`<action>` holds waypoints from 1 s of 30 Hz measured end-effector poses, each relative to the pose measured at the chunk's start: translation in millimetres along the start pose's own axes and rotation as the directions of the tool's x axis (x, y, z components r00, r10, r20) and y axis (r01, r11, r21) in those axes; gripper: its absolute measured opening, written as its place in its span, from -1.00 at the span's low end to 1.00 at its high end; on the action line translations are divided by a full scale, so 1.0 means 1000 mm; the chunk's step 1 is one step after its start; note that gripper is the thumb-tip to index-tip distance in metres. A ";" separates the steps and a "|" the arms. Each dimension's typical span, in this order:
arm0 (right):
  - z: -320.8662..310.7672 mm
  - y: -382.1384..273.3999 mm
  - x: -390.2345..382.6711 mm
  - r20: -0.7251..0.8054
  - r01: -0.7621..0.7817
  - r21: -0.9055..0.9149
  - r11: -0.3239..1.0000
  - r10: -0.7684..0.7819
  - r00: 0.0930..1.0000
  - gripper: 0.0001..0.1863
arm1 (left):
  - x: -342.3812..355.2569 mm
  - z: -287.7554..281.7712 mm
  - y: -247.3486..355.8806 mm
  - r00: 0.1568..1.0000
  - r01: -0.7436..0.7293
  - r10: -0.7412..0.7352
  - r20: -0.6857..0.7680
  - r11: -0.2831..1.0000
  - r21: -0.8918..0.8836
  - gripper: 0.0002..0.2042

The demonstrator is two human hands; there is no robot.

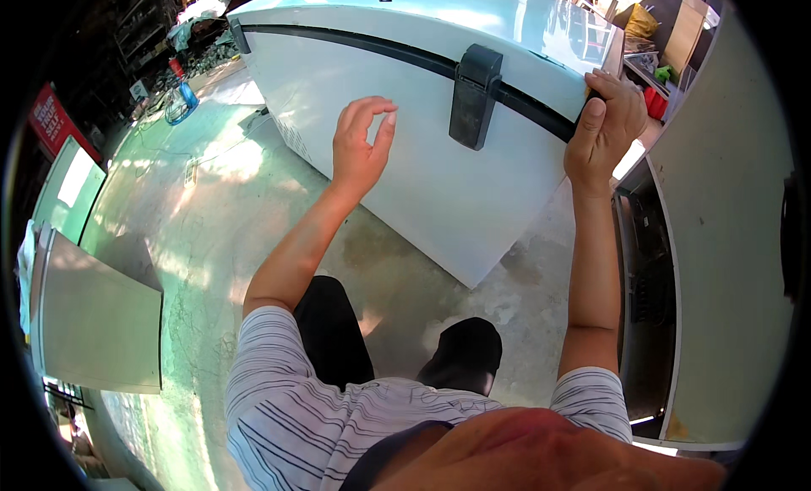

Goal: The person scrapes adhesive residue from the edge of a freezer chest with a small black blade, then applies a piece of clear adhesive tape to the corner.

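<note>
A white chest freezer [397, 178] fills the upper middle, with a black seal along its lid [473, 5] and a dark grey hinge-like fitting [476, 98] on its front face. My left hand [359, 149] is raised in front of that face, left of the fitting, fingers loosely curved with a gap to the thumb; whether it touches the surface I cannot tell. My right hand [604, 132] grips the right corner of the lid at the black edge, its fingertips up over the rim.
Grey-green panels [97, 313] lean at the left near a red sign [63, 123]. Another appliance cabinet [718, 305] stands close on my right. Clutter, a red cylinder [176, 68] and a blue object [182, 102] lie at the back left on the concrete floor [211, 229].
</note>
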State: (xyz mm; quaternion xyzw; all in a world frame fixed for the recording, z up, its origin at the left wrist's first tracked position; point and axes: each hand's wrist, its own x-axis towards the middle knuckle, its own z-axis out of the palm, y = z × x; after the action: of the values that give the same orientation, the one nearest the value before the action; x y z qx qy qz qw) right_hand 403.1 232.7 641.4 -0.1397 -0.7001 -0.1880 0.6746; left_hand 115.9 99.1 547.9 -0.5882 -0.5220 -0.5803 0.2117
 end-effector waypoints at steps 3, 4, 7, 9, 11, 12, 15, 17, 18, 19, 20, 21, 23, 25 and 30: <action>0.004 -0.005 0.002 -0.030 -0.014 0.021 1.000 0.015 0.999 -0.72 | 0.091 -0.001 -0.009 0.991 -0.052 0.065 -0.119 0.993 0.110 -0.83; 0.006 -0.004 0.002 -0.040 -0.023 0.023 0.999 0.024 0.999 -0.73 | 0.117 0.003 -0.017 0.990 -0.055 0.071 -0.125 0.990 0.127 -0.80; 0.010 -0.008 0.000 -0.089 -0.036 0.027 0.999 0.039 0.995 -0.76 | 0.173 0.010 -0.062 0.992 -0.123 0.118 0.036 0.942 0.313 -0.62; 0.017 -0.006 -0.003 -0.128 -0.012 0.012 1.000 0.014 0.992 -0.78 | 0.192 0.004 -0.096 0.977 -0.194 0.139 0.164 0.899 0.392 -0.54; 0.016 0.001 -0.004 -0.164 -0.028 0.002 1.000 0.027 0.986 -0.82 | 0.202 0.013 -0.089 0.950 -0.106 -0.027 0.310 0.908 0.405 -0.45; 0.018 -0.006 -0.006 -0.166 -0.049 0.025 0.999 0.052 0.985 -0.83 | 0.200 0.001 -0.090 0.948 -0.106 -0.020 0.318 0.921 0.374 -0.46; 0.024 -0.001 -0.005 -0.219 -0.047 0.006 0.999 0.048 0.975 -0.87 | 0.192 0.003 -0.076 0.945 -0.135 0.022 0.326 0.934 0.330 -0.46; 0.024 -0.003 -0.005 -0.224 -0.046 0.007 0.999 0.047 0.973 -0.87 | 0.185 -0.007 -0.066 0.934 -0.205 0.106 0.340 0.941 0.269 -0.56; 0.025 -0.003 -0.005 -0.220 -0.043 0.010 0.999 0.044 0.974 -0.87 | 0.179 -0.009 -0.058 0.925 -0.278 0.182 0.333 0.923 0.267 -0.60; 0.025 -0.002 -0.006 -0.216 -0.041 0.019 0.999 0.044 0.975 -0.87 | 0.175 -0.013 -0.052 0.912 -0.345 0.253 0.323 0.898 0.272 -0.62; 0.024 0.000 -0.006 -0.212 -0.039 0.026 0.999 0.044 0.976 -0.86 | 0.174 -0.012 -0.048 0.890 -0.427 0.344 0.300 0.858 0.284 -0.67; 0.023 -0.002 -0.006 -0.203 -0.034 0.020 0.999 0.038 0.978 -0.84 | 0.171 -0.014 -0.053 0.902 -0.408 0.343 0.260 0.876 0.258 -0.70; 0.016 -0.005 -0.003 -0.184 -0.025 0.012 1.000 0.026 0.982 -0.80 | 0.168 -0.016 -0.067 0.925 -0.368 0.334 0.180 0.907 0.206 -0.76; -0.002 -0.023 0.004 -0.024 -0.168 0.044 0.985 0.169 0.985 -0.64 | 0.163 -0.014 -0.067 0.915 -0.396 0.403 0.027 0.881 0.258 -0.85; 0.004 -0.008 -0.004 -0.098 -0.067 0.009 0.998 0.067 0.993 -0.42 | 0.155 0.010 -0.027 0.957 -0.110 0.013 -0.289 0.941 -0.321 -0.80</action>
State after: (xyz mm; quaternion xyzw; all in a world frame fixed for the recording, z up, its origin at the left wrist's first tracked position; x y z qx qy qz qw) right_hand 396.4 227.1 637.2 -0.1516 -0.6616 -0.1698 0.7144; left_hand 63.4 175.1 675.4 -0.5426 -0.3618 -0.7313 0.1998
